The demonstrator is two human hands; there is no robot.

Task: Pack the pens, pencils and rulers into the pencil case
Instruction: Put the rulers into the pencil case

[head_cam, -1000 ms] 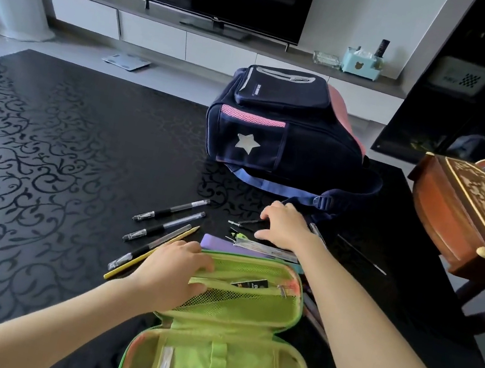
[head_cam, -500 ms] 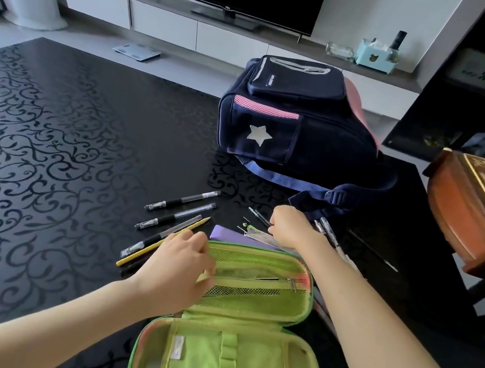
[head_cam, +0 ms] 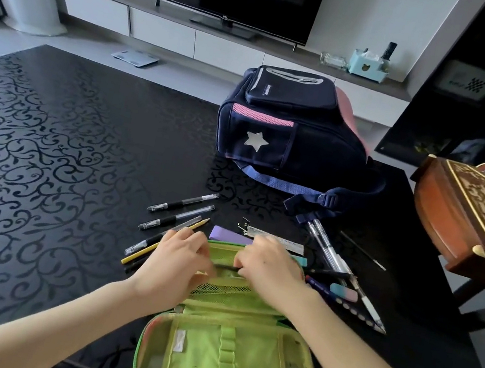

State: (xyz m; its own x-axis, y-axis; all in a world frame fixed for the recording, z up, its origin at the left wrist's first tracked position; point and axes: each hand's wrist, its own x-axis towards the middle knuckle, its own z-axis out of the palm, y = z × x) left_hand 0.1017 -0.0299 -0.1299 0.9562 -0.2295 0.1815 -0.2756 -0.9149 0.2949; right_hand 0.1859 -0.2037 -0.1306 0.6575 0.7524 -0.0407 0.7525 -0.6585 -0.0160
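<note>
The green pencil case (head_cam: 227,366) lies open at the table's near edge. My left hand (head_cam: 179,258) pinches the rim of its mesh pocket (head_cam: 221,287). My right hand (head_cam: 270,266) is curled at the pocket's mouth, fingers closed on a thin dark item (head_cam: 226,266) that is mostly hidden. Left of the case lie three clear pens (head_cam: 181,204) and a yellow pencil (head_cam: 141,255). Behind the case are a ruler (head_cam: 278,241) and a purple block (head_cam: 229,235). More pens (head_cam: 328,249) and a dotted dark pencil (head_cam: 345,307) lie to the right.
A navy backpack (head_cam: 292,134) with a star lies behind the stationery, its strap reaching toward the right pens. A pink-and-blue eraser (head_cam: 344,292) and a thin refill (head_cam: 362,251) lie to the right. A carved wooden instrument (head_cam: 480,222) overhangs the black patterned table (head_cam: 46,149) on the right.
My right hand has left the ruler pile and come back to the mesh pocket beside my left hand. The ruler and a metal clip now show behind the case.
</note>
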